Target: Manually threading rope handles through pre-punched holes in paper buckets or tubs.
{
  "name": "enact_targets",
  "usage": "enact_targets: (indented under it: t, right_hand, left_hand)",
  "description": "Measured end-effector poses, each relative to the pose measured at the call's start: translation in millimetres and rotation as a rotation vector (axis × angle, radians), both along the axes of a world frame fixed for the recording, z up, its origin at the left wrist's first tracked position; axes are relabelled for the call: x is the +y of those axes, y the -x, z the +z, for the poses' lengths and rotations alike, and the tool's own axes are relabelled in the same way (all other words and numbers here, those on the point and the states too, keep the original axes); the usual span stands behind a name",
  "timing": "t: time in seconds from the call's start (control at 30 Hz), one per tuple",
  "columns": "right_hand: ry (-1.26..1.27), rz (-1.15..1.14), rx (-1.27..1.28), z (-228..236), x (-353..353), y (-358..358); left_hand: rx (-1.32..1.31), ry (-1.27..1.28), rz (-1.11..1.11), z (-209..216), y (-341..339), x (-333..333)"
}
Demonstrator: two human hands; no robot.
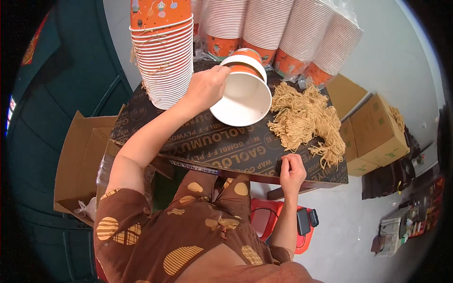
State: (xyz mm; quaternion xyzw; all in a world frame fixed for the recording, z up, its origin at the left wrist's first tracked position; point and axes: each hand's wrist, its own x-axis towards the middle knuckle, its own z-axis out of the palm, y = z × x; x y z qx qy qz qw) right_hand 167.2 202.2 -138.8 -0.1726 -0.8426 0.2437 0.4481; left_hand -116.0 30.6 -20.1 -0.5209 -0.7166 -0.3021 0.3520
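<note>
My left hand (206, 87) pinches the rim of a white-lined paper bucket (241, 98) tipped on its side, its mouth facing me. A second orange paper bucket (246, 54) lies right behind it, partly hidden. Near the front edge of the dark printed board tabletop (207, 137), my right hand (292, 172) is closed. What is between its fingers, if anything, cannot be made out. A loose heap of tan cords (306, 118) lies just beyond my right hand. Left of my left hand rises a tall nested stack of orange paper buckets (163, 61), with cords hanging at its side.
Several plastic-wrapped stacks of paper buckets (264, 28) line the back of the table. An open cardboard box (80, 160) stands at the left below the tabletop. Cardboard boxes (377, 129) sit at the right. A red stool (264, 219) with a black device is under the right side.
</note>
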Motion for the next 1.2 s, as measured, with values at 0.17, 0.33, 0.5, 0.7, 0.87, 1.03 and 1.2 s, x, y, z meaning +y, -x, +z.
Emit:
enact_targets:
  t: [0.17, 0.33, 0.5, 0.7, 0.87, 1.03, 1.2]
  right_hand:
    - [0.041, 0.016, -0.025, 3, -3, 1]
    - [0.014, 0.001, -0.02, 2, 1, 1]
    - [0.035, 0.012, -0.01, 3, 0, 1]
    - [0.081, 0.044, -0.031, 3, 1, 0]
    - [0.274, 0.073, -0.015, 4, 11, -8]
    - [0.196, -0.043, 0.002, 14, 23, -15]
    - [0.09, -0.103, -0.115, 23, 35, -22]
  left_hand:
    - [-0.358, -0.057, -0.022, 26, -30, -42]
    - [-0.679, 0.182, -0.019, 41, -26, -61]
    - [-0.714, 0.247, -0.048, 28, -19, -64]
    - [-0.204, 0.115, 0.15, 18, -20, -75]
    - [-0.049, 0.031, -0.133, 26, -78, -71]
    - [-0.095, 0.194, -0.232, 10, -122, -59]
    - [-0.045, 0.325, -0.146, 3, -113, -61]
